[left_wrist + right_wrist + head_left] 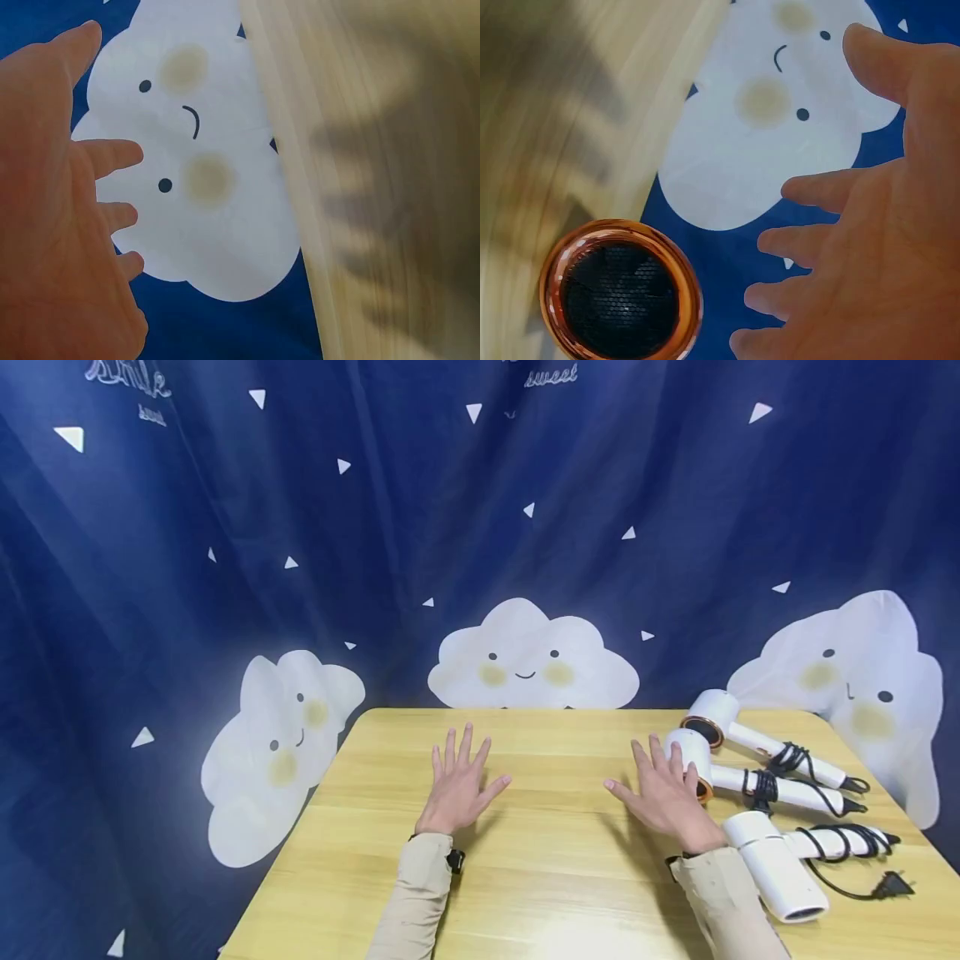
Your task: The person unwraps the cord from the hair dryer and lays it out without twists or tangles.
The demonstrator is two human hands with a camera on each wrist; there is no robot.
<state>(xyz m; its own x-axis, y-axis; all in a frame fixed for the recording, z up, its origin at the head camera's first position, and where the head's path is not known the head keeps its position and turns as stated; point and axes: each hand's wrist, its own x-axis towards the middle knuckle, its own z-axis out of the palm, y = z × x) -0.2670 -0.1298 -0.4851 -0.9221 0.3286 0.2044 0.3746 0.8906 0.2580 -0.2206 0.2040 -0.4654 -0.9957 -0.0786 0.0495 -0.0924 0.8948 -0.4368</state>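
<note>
We see the blue curtain [450, 552] hanging past the counter's far and left edges; it probably gives no support, so anything pushed off there could drop. The counter [551, 852] sets our limits: most room for moving lies across its middle and left, while its right side is crowded. Three white hair dryers lie along that right side, handles pointing to the counter's right edge: the near hair dryer [774, 864] toward its near right, then the middle hair dryer [730, 777], then the far hair dryer [757, 742] by the far edge. Their rounded heads could roll or swing if we nudge them, and a push rightward could send a handle end over the edge. Our left hand [457, 789] hovers over the counter's left-middle, our right hand [667, 797] over its right-middle, overlapping the middle hair dryer in the head view; in both, the grip is apart, fingers spread, holding nothing. A careless rightward sweep risks knocking the two farther heads together. The black cords [765, 787] wrap the handles, and a loose turn could snag a neighbour during a lift. The plug [892, 886] lies near the counter's right edge, where it might catch or drag
</note>
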